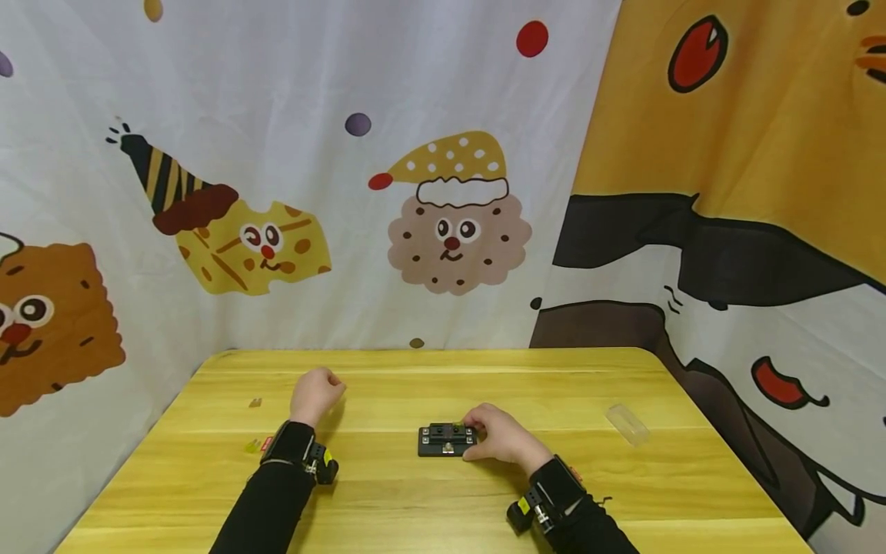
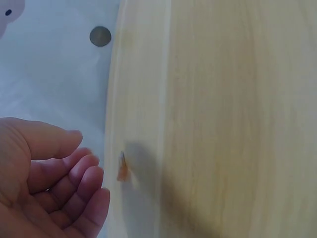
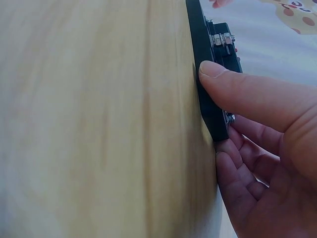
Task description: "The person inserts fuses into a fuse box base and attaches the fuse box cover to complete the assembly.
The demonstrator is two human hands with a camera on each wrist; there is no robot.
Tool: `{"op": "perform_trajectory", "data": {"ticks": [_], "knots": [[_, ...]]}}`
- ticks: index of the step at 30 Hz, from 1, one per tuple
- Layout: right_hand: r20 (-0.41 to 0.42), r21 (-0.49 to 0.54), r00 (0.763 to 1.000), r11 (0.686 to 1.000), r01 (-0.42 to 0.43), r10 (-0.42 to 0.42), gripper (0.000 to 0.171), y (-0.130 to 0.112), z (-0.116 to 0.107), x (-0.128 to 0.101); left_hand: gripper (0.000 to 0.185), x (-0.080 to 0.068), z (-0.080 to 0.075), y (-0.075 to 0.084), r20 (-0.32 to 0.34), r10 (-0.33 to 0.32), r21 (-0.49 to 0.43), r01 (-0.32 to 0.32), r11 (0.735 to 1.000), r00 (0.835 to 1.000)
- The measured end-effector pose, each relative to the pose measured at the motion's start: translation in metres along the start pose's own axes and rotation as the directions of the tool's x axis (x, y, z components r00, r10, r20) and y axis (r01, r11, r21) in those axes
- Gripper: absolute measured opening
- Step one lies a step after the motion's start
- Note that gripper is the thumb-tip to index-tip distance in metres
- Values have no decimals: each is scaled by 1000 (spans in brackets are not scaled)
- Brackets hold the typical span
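Black rectangular block (image 1: 443, 442) — low, stepped, dotted with shiny metal fittings (image 3: 217, 39).

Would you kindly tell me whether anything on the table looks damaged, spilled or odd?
Nothing stands out: the black device looks intact, gripped at its right end by the right hand, and no spill shows on the table.

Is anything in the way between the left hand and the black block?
Nothing visible: only tabletop lies between the left hand and the black block. The right hand holds the block's right end, on the side away from the left hand.
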State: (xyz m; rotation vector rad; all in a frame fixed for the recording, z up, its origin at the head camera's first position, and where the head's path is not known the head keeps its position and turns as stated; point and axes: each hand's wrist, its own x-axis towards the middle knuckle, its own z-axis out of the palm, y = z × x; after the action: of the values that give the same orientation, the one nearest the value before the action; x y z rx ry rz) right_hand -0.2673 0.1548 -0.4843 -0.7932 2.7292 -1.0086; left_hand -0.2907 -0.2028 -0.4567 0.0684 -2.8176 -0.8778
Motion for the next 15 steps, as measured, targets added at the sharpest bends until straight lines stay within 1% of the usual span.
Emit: {"op": "perform_trajectory", "data": {"ticks": [4,6,9,12,15], "knots": [[2,-3,1000,1000,4,-4,44,-1,0,-1,14,1,-1,-5,-4,-44,20,44,999,999],[5,-1,1000,1000,3,-3,44,-1,0,-2,15,0,-1,-6,4,-78,20,78,997,997],[7,1,1000,1000,-1,1,44,-2,0,-2,22,0,-3,-6,20,-139,17,139,990,990],[5,0,1000,1000,4,-4,43,-2,0,-2,31,-1,-4,-5,39,-182,18,181,983,983],[0,-2,1000,1000,10,-10,43,-2,0,-2,30,1,-4,-4,57,-215,40,213,976,975]]}}
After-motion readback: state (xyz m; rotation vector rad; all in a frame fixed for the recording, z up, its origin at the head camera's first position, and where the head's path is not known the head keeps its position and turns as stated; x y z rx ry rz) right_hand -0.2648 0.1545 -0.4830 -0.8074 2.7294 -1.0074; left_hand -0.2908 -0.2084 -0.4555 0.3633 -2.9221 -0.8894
